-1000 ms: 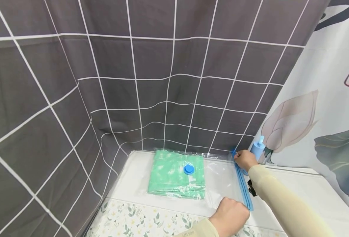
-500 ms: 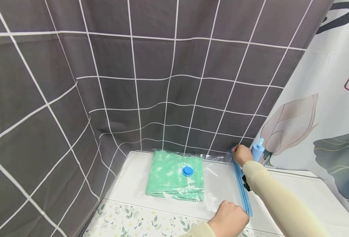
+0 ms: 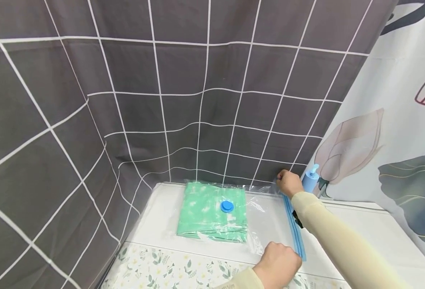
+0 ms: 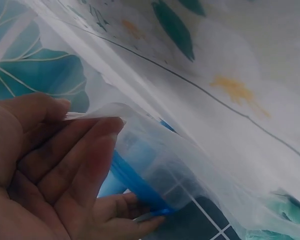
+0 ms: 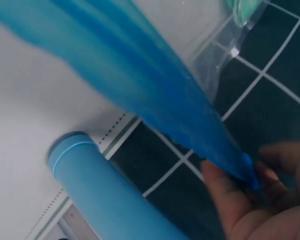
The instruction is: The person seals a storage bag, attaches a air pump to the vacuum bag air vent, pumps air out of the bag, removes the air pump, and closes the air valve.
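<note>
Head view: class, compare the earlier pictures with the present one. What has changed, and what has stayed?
The right hand has moved farther from the wearer and slightly left; it now hides the far tip of the blue strip, which first showed beyond its fingers. Neither hand has visibly let go. The left hand, green cloth and blue bottle stayed put.

Bag: looked clear plastic, glossy, crinkled.
Blue strip: looked smooth plastic, faintly shiny.
Green bundle: looked like cloth.
Blue bottle: looked smooth, matt.
Gridded hanging: looked matt.
</note>
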The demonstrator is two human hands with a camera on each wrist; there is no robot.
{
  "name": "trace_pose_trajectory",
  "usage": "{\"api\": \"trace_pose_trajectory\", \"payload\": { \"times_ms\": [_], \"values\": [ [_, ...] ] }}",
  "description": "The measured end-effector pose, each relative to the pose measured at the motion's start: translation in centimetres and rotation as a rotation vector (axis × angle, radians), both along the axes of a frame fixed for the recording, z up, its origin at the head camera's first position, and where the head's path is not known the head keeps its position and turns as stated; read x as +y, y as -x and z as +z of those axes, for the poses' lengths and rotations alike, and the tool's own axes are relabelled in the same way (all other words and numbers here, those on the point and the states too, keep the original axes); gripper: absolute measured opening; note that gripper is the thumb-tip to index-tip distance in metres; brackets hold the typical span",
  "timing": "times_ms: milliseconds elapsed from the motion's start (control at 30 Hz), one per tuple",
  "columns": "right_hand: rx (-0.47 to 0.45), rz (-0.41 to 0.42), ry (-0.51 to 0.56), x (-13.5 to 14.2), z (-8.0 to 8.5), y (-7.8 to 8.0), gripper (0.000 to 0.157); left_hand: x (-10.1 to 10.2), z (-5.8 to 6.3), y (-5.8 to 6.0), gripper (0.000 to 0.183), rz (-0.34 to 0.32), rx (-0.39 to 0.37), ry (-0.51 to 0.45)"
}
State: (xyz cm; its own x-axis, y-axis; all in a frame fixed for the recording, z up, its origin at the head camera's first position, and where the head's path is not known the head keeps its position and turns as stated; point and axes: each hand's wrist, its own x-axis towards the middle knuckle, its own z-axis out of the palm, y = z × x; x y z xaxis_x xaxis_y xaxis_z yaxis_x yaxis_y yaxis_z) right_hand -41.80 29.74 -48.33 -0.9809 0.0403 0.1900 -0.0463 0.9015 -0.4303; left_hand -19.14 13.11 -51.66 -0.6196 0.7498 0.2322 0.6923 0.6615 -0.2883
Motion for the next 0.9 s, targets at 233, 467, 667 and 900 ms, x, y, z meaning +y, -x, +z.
{"api": "trace_pose_trajectory", "payload": {
  "times_ms": [233,467,667,900],
  "values": [
    [-0.201,0.084,-0.044,-3.0,5.2,-5.8,0.060,-0.1,0.0,0.5,0.025,0.024,0.099,-0.081],
    [-0.228,0.108,-0.152,-3.6,4.6,-8.2,0.062,-0.4,-0.1,0.9,0.020,0.088,0.062,-0.051],
    [-0.305,0.139,-0.116,-4.5,3.3,-9.3,0.060,-3.7,0.5,1.7,0.023,0.171,-0.023,-0.067],
    [-0.329,0.175,-0.058,-6.4,0.8,-10.5,0.048,-13.6,1.8,6.5,0.034,0.412,-0.061,-0.155]
  ]
}}
